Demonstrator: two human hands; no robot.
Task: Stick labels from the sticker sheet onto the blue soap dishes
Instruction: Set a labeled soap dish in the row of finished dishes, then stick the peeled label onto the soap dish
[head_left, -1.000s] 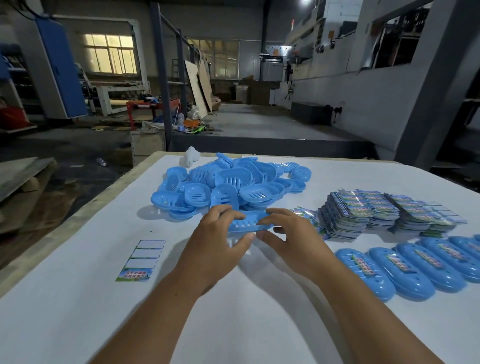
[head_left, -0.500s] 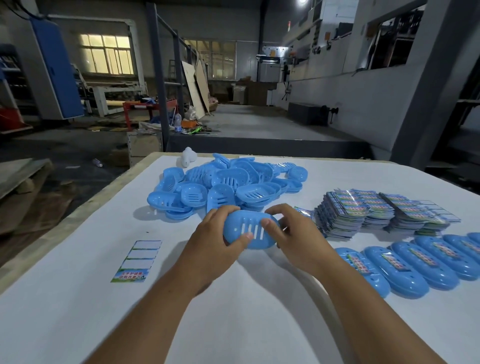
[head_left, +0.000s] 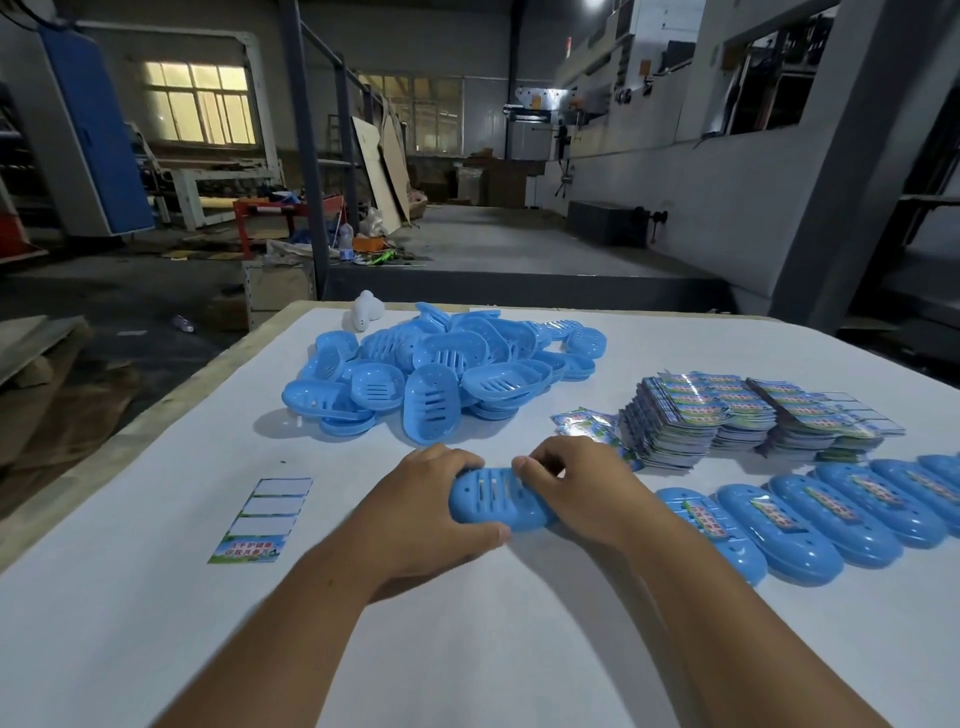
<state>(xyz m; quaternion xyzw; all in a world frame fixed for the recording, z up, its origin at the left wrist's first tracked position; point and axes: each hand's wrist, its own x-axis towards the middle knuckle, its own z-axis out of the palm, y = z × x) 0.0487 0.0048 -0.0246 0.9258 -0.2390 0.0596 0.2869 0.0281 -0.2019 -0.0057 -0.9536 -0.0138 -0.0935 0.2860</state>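
Observation:
Both hands hold one blue soap dish (head_left: 493, 501) upside down, low over the white table, its slotted bottom facing up. My left hand (head_left: 423, 514) grips its left end, thumb along the near edge. My right hand (head_left: 582, 488) grips the right end, fingers curled over the top. A heap of unlabelled blue soap dishes (head_left: 441, 369) lies behind. Labelled dishes (head_left: 810, 514) stand in a row at the right. A sticker sheet (head_left: 262, 519) with one label left on it lies at the left.
Stacks of sticker sheets (head_left: 727, 415) sit at the right rear, with a few loose sheets (head_left: 587, 421) beside them. A small white object (head_left: 366, 309) stands at the table's far edge. The table's left edge (head_left: 130, 431) drops to the workshop floor.
The dish was picked from the heap's front, turned over bottom up, and brought nearer to me and lower toward the table. Both hands kept hold of it.

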